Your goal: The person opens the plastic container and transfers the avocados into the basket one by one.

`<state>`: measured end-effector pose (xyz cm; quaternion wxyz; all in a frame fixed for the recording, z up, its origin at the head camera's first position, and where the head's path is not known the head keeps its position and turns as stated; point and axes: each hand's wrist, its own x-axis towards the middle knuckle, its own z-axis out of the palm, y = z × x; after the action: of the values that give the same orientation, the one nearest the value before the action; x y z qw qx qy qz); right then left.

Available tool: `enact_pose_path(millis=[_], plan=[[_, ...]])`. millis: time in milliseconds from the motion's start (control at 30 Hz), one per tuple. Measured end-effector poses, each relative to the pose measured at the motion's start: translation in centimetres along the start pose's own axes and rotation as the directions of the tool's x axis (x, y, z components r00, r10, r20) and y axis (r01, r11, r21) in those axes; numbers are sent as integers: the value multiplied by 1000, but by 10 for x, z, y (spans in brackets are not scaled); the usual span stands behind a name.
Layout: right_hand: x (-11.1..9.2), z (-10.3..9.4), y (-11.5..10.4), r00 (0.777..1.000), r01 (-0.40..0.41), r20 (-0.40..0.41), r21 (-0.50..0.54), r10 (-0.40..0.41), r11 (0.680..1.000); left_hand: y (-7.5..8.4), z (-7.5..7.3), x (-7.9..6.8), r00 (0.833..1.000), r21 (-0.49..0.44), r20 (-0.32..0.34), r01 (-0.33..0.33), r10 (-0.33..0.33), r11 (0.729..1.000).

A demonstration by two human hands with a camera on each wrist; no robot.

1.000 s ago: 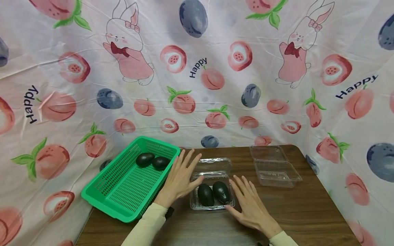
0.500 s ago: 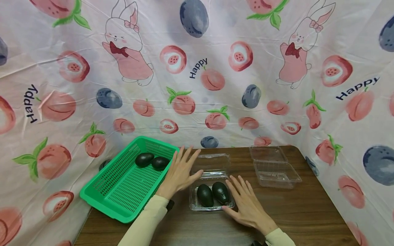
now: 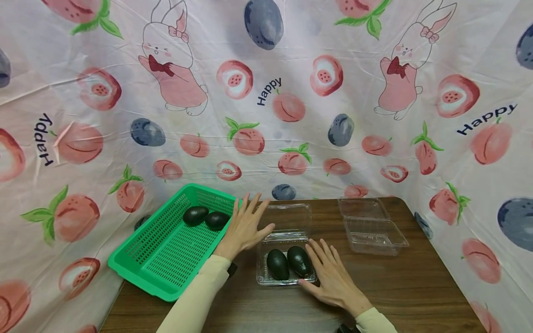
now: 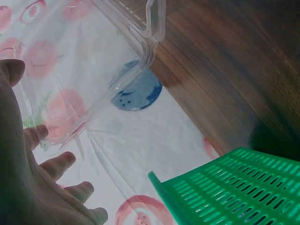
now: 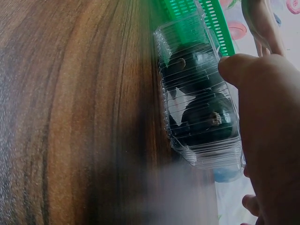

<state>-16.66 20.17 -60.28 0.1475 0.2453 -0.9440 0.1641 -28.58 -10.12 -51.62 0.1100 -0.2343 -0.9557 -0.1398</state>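
A clear plastic clamshell box (image 3: 283,282) stands in mid-table with its hinged lid (image 3: 288,217) raised at the back. Two dark green avocados (image 3: 277,264) lie side by side in its base, seen through the wall in the right wrist view as dark rounded avocados (image 5: 208,119). My left hand (image 3: 243,230), fingers straight and spread, is at the lid's left edge; in the left wrist view its fingertips (image 4: 61,164) overlap the lid's edge (image 4: 119,86). My right hand (image 3: 335,279) lies along the box's right side with straight fingers, thumb (image 5: 234,68) at the front rim.
A green slotted basket (image 3: 166,259) stands at the left with two more avocados (image 3: 195,216) inside. Another open clear clamshell (image 3: 370,233) sits at the right rear. A fruit-and-rabbit printed cloth (image 3: 270,152) hangs behind the wooden table (image 3: 399,291).
The clamshell's lid has tilted up, and my left hand has moved slightly up and back with it. My right hand has shifted a little left, closer against the box.
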Motion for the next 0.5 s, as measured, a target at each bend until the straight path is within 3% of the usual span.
enact_pose_path(millis=[500], plan=[[-2,2,0,999,-41,23,-12,41,999,-6,4,18,998,-19,54,15,-14,1000]])
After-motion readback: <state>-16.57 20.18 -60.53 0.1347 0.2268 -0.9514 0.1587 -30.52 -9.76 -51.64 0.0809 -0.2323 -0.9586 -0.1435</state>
